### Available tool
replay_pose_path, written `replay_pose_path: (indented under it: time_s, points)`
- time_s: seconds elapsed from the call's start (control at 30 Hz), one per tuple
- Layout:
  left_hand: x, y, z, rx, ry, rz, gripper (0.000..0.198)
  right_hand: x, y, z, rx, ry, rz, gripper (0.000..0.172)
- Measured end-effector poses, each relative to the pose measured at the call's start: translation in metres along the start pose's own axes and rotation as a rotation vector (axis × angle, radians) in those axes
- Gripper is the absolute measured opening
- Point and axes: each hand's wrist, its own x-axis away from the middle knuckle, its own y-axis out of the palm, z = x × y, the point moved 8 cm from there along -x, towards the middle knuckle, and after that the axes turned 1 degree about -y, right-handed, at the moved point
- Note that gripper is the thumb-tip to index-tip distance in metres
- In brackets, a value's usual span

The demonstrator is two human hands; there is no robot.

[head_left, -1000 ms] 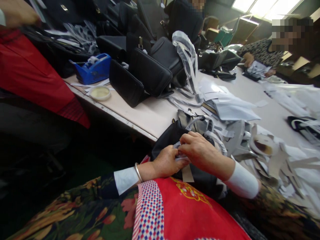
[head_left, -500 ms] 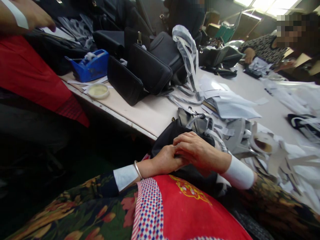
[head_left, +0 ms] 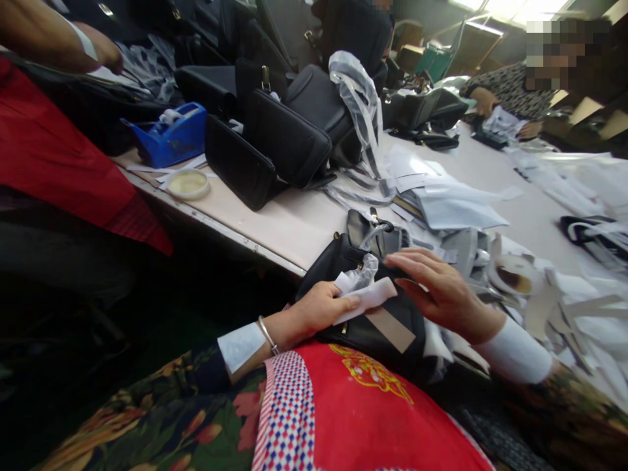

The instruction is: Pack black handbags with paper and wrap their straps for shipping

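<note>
A black handbag (head_left: pixel 331 261) with gold zip pulls lies at the table edge, against the red apron (head_left: pixel 353 405). Over it, my left hand (head_left: pixel 318 307) grips a rolled white wrapping sheet (head_left: pixel 375 297), thumb on top, and some crumpled clear plastic (head_left: pixel 366 271) sticks up beside it. A flat grey-brown strip (head_left: pixel 392 330) slants across the bag just under the sheet. My right hand (head_left: pixel 449 291) hovers at the right of the bag, fingers stretched out and holding nothing. Plastic-wrapped handles (head_left: pixel 375 235) rise at the bag's far side.
Several black bags (head_left: pixel 289 137) crowd the table's far left, near a blue tape dispenser (head_left: pixel 171 137) and a tape roll (head_left: pixel 189 184). White sheets (head_left: pixel 441 196) and paper scraps (head_left: pixel 554 307) cover the right. One co-worker's arm (head_left: pixel 59 39) reaches in at left; another person (head_left: pixel 510 91) works opposite.
My hands, together over the bag before, have come apart. The right hand has moved right and its fingers have straightened. The white sheet in my left hand and the strip now show.
</note>
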Motion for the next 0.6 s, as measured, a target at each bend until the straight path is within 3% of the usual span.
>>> replay_pose_path:
  time_s: [0.13,0.2,0.33,0.6]
  points:
    - [0.0,0.007,-0.004,0.295,-0.075,-0.067,0.039,0.033,0.005,-0.012,0.252,-0.057,-0.131,0.053]
    - [0.001,0.01,-0.005,0.319,-0.098,-0.097,0.042,0.037,0.006,-0.022,0.289,-0.066,-0.112,0.046]
    - [0.001,0.013,-0.005,0.271,-0.109,-0.126,0.052,0.022,0.005,-0.045,0.235,-0.147,-0.032,0.034]
    - [0.005,0.012,0.004,0.018,-0.017,-0.105,0.05,-0.022,0.024,-0.047,0.082,-0.222,-0.126,0.021]
